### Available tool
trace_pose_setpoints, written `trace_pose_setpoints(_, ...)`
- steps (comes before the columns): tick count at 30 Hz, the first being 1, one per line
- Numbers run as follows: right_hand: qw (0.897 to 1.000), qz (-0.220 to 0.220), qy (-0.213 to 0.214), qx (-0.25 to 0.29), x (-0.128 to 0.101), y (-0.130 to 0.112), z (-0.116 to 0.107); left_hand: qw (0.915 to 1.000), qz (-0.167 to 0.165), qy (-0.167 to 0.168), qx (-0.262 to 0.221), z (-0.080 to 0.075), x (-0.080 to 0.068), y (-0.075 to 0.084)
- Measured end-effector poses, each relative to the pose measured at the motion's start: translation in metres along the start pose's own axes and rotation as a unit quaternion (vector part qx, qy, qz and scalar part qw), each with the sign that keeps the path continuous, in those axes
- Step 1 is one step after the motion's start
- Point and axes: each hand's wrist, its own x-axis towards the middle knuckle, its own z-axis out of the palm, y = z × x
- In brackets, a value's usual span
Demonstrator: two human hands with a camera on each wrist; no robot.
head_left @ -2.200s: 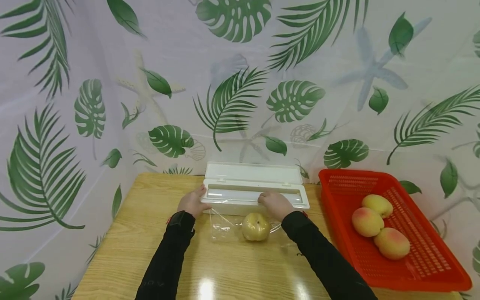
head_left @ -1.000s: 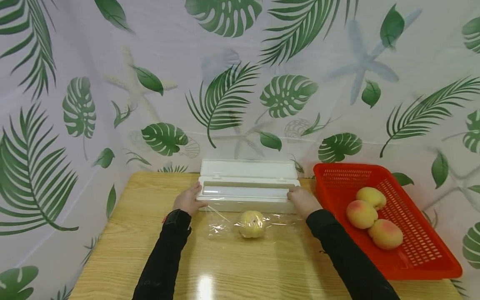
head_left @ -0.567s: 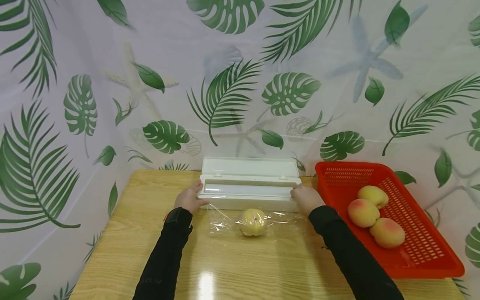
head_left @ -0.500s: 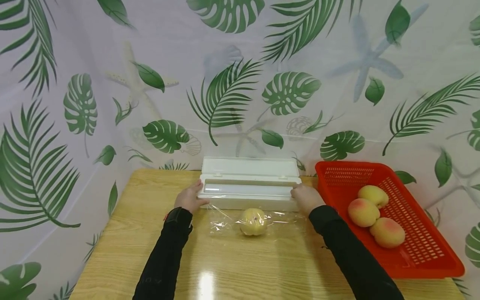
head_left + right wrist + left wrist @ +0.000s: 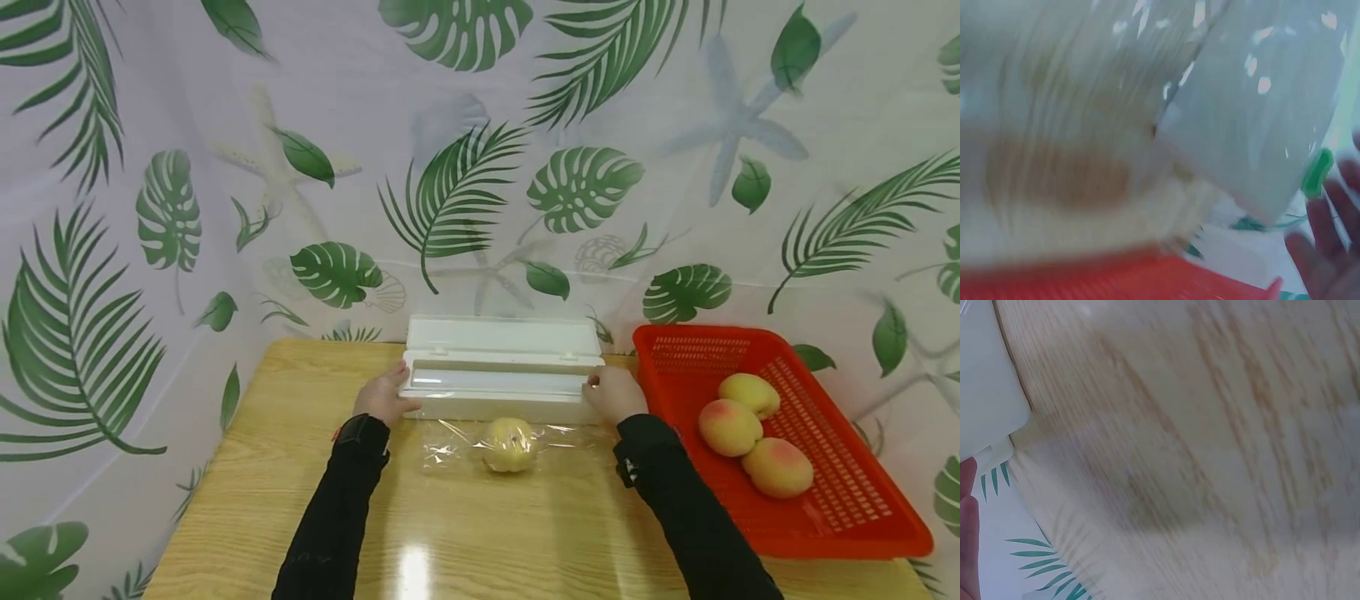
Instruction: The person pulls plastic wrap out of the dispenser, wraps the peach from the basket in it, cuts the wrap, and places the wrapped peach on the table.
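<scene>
A white cling film dispenser (image 5: 504, 408) lies near the table's back edge, lid raised, film roll (image 5: 501, 382) visible inside. My left hand (image 5: 382, 396) grips its left end, thumb along the front; only fingertips show in the left wrist view. My right hand (image 5: 617, 396) is at the right end. In the right wrist view its fingers (image 5: 1322, 256) are spread beside a small green piece (image 5: 1317, 174) on the dispenser's edge; contact is unclear. Clear cling film (image 5: 442, 450) lies in front, covering a pale yellow fruit (image 5: 509, 445) that looks like a peach.
To the right stands a red plastic basket (image 5: 847, 533) with three peaches (image 5: 777, 468) in it. The wooden table (image 5: 480, 533) extends toward me. A leaf-patterned cloth (image 5: 495, 192) hangs right behind the dispenser.
My right hand has moved along the dispenser's front from near the middle to its right end, and its wrist has just turned slightly. My left hand has kept its hold on the left end.
</scene>
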Motion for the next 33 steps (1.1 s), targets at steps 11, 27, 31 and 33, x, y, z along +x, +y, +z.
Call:
trace_pose_setpoints(11, 0.981, 0.148, 0.089, 0.091, -0.019, 0.005, 0.020, 0.9997, 0.020, 0.006, 0.010, 0.003, -0.001, -0.004)
trace_pose_setpoints(27, 0.978, 0.149, 0.102, 0.102, -0.021, 0.007, 0.015, 0.9999, 0.008, 0.005, 0.003, 0.004, 0.001, -0.001)
trace_pose_setpoints(31, 0.978, 0.148, 0.098, 0.114, -0.022, 0.010, 0.015, 1.0000, -0.001, -0.001, 0.004, 0.004, 0.000, -0.001)
trace_pose_setpoints(33, 0.978, 0.149, 0.089, 0.116, -0.021, 0.011, 0.015, 1.0000, -0.002, -0.001, 0.003, 0.003, 0.001, 0.000)
